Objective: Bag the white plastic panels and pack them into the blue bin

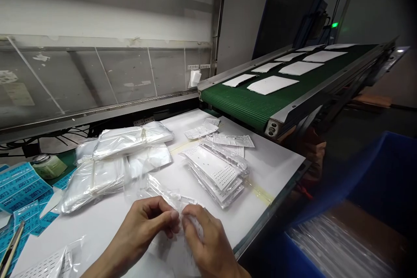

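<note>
Both hands are close together over the near part of the white work surface. My left hand (143,223) pinches a clear plastic bag (163,189) between thumb and fingers. Beside it, my right hand (210,236) is closed on the same bag, its fingertips almost meeting the left ones. Printed white sheets seem to lie inside or under the film, partly hidden by my hands. Just beyond them sits a stack of bagged white perforated sheets (216,167). Bundles of clear bags (120,143) lie to the left.
A green conveyor belt (237,100) carries several white sheets at the back right. Loose printed slips (200,130) lie near its end. Blue label sheets (24,182), a glass jar (47,165) and tweezers (11,247) are at left. A blue bin (355,182) stands lower right.
</note>
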A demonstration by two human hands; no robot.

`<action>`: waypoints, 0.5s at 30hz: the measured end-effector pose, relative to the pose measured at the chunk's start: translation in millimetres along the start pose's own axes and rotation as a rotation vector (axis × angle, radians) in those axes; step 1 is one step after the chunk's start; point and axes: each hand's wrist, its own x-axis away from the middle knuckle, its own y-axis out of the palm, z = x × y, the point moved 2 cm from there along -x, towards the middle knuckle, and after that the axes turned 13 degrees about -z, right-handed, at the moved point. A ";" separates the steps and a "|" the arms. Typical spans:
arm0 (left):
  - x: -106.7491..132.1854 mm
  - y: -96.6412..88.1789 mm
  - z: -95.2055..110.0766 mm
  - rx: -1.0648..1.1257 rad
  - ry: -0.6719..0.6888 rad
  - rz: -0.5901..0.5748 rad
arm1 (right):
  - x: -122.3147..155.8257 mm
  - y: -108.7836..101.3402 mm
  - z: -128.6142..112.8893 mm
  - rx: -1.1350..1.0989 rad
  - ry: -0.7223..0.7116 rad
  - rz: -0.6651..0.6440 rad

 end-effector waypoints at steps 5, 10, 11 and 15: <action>9.6 -2.4 5.5 0.246 -0.078 -0.154 | -6.0 -3.0 -0.2 0.337 -0.085 0.076; 11.2 -10.6 17.5 -0.125 -0.096 -0.134 | -20.7 -6.9 -2.6 0.566 -0.138 0.026; 10.0 -14.8 20.4 -0.335 -0.070 -0.060 | -23.8 -8.1 -3.0 0.569 -0.139 0.016; 5.0 -37.7 23.3 -0.843 -0.060 0.219 | -30.3 -17.4 -0.8 0.297 -0.040 0.037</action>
